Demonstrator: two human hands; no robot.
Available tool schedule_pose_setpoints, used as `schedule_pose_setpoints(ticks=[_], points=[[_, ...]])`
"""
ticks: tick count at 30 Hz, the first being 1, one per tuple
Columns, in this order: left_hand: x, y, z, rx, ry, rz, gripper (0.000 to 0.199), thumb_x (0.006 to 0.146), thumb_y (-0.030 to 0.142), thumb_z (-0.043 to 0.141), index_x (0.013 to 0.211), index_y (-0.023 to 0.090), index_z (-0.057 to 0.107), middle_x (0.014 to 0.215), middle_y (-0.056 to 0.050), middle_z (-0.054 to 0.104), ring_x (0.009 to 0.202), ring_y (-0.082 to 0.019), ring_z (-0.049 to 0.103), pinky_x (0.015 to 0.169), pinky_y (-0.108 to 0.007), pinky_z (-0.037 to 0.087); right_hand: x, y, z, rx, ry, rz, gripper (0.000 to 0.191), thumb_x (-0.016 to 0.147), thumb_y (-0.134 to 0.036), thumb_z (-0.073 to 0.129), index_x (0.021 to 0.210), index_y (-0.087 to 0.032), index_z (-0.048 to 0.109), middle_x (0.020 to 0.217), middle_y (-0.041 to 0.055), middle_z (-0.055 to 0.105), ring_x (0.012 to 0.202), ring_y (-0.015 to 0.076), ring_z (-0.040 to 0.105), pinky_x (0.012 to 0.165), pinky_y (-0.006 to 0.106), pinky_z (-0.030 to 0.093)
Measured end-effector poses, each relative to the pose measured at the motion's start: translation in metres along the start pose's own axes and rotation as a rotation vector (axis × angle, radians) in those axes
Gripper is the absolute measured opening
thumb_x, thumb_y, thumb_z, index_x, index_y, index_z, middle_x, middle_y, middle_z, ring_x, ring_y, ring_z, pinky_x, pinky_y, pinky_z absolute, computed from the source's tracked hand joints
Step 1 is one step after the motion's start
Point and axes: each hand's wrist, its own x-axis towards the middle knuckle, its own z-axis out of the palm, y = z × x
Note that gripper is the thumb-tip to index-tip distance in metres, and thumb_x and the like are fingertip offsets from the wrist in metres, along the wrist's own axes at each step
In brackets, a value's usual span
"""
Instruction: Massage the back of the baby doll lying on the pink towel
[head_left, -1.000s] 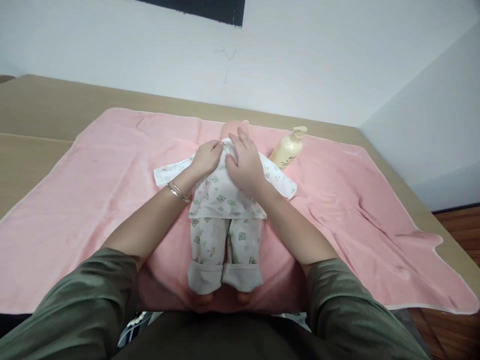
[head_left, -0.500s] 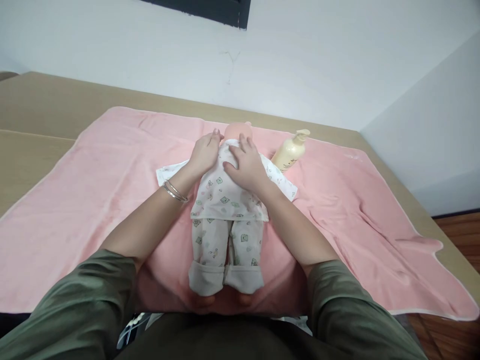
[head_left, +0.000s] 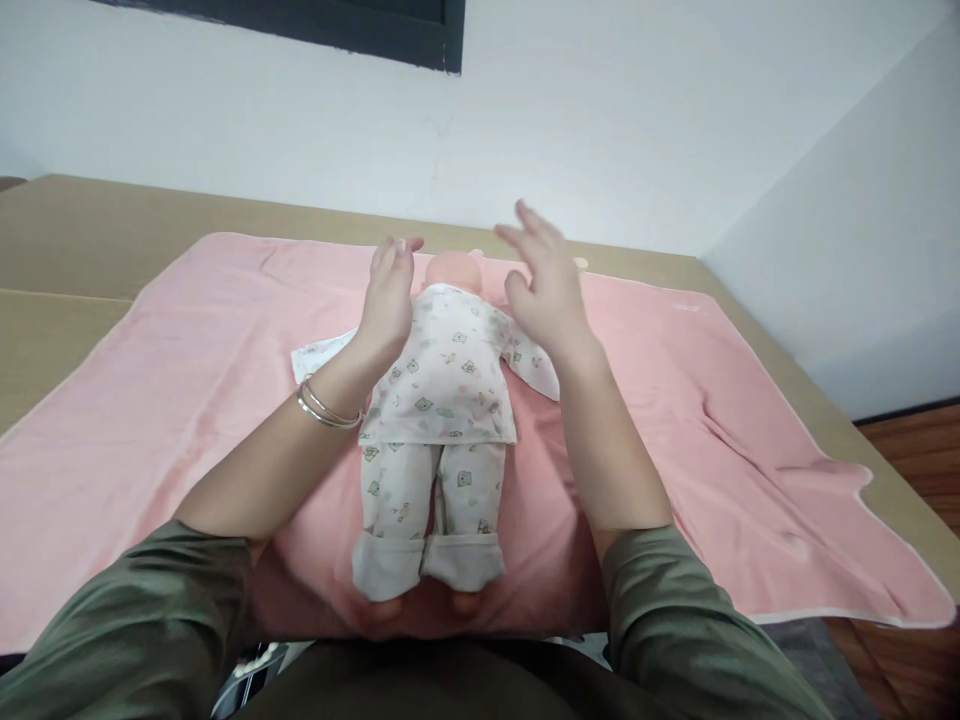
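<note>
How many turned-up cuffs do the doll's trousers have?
2: the left cuff and, beside it, the right cuff, both at the bottom of the trousers. None seem hidden.

The light here is soft and even, cool and a little muted on the white wall point(head_left: 645, 130); which way it comes from, I can't tell. Toward six o'clock the pink blanket point(head_left: 551, 560) sinks into a broad, soft-edged shadow — deepest beside the dark shirt point(head_left: 442, 685). Out at nine, the bangles point(head_left: 322, 408) catch small glints. The right hand point(head_left: 551, 285), at one o'clock, is blurred — the printed clothes point(head_left: 450, 375) look crisper. Sleeves point(head_left: 150, 600) at eight and four stretch outward, lens-bent.
</note>
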Motion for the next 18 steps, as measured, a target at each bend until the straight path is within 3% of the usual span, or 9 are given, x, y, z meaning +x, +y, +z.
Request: schedule_pose_setpoints(ticks=[3, 6, 9, 12, 18], points=[[0.017, 0.017, 0.022, -0.258, -0.236, -0.081, 0.078, 0.112, 0.06, -0.001, 0.158, 0.023, 0.051, 0.158, -0.014, 0.058, 0.159, -0.03, 0.05, 0.127, -0.054, 0.046, 0.004, 0.039, -0.013, -0.061, 0.128, 0.086, 0.068, 0.11, -0.037, 0.022, 0.172, -0.012, 0.037, 0.185, 0.0132, 0.016, 0.173, 0.0409, 0.014, 0.136, 0.074, 0.014], [0.033, 0.038, 0.056, -0.623, -0.402, -0.148, 0.086, 0.108, 0.069, -0.002, 0.157, 0.021, 0.05, 0.154, -0.014, 0.058, 0.16, -0.03, 0.05, 0.127, -0.049, 0.047, 0.007, 0.063, -0.005, -0.09, 0.084, 0.145, 0.075, 0.111, -0.053, 0.026, 0.176, -0.013, 0.027, 0.187, 0.0155, 0.009, 0.174, 0.0426, 0.008, 0.136, 0.076, 0.01], [0.041, 0.052, 0.09, -0.913, -0.402, -0.22, 0.08, 0.109, 0.066, 0.001, 0.152, 0.02, 0.051, 0.156, -0.012, 0.057, 0.164, -0.026, 0.045, 0.128, -0.045, 0.047, 0.009, 0.068, 0.007, -0.105, -0.031, 0.155, 0.08, 0.111, -0.062, 0.029, 0.176, -0.015, 0.025, 0.186, 0.0164, 0.011, 0.174, 0.041, 0.007, 0.137, 0.074, 0.008], [0.044, 0.059, 0.113, -1.005, -0.398, -0.261, 0.075, 0.11, 0.064, 0.006, 0.147, 0.018, 0.053, 0.157, -0.012, 0.056, 0.165, -0.027, 0.043, 0.127, -0.05, 0.047, 0.01, 0.066, 0.013, -0.123, -0.08, 0.172, 0.079, 0.113, -0.06, 0.021, 0.175, -0.01, 0.027, 0.184, 0.0197, 0.018, 0.174, 0.0394, 0.011, 0.138, 0.073, 0.008], [0.043, 0.062, 0.118, -1.002, -0.533, -0.351, 0.074, 0.112, 0.061, 0.008, 0.144, 0.012, 0.053, 0.15, -0.018, 0.06, 0.164, -0.035, 0.043, 0.126, -0.06, 0.049, 0.009, 0.064, 0.014, -0.121, -0.03, 0.228, 0.08, 0.114, -0.053, 0.02, 0.165, 0.004, 0.042, 0.172, 0.0299, 0.041, 0.169, 0.0437, 0.027, 0.138, 0.07, 0.017]])
